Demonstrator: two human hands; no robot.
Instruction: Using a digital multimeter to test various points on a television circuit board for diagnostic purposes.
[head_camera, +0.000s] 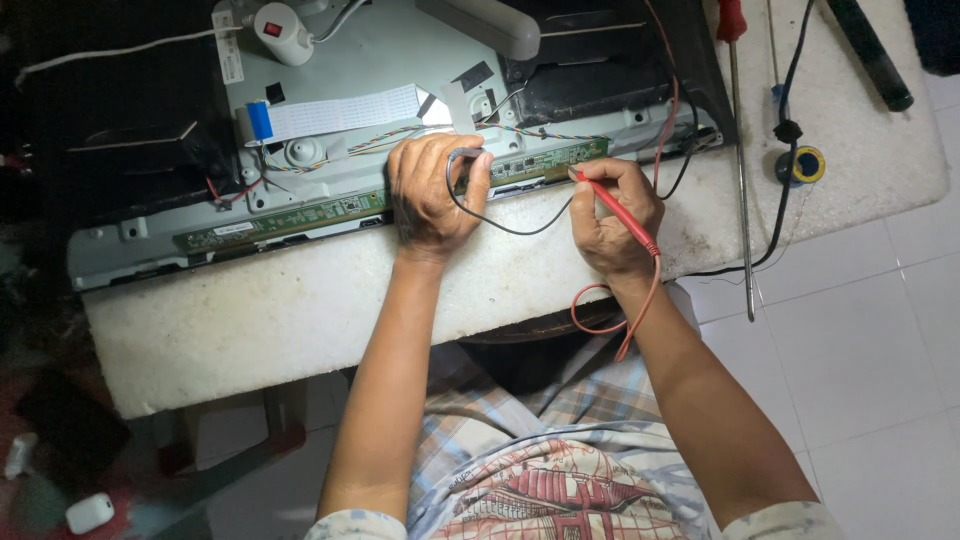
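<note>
Two hands work at the near edge of the white foam pad (300, 320): the right hand (615, 215) pinches one red probe (612, 208), its tip on the long green circuit strip (380, 200), red lead looping below the wrist; the left hand (430, 190) rests curled on the same strip, fingers closed on one black probe lead (500, 222), which sags between the hands. Beyond, the grey metal chassis (330, 60) carries one white ribbon cable (340, 110); to the right lie one long screwdriver (738, 150) and one solder roll (803, 165), well apart from the hands.
</note>
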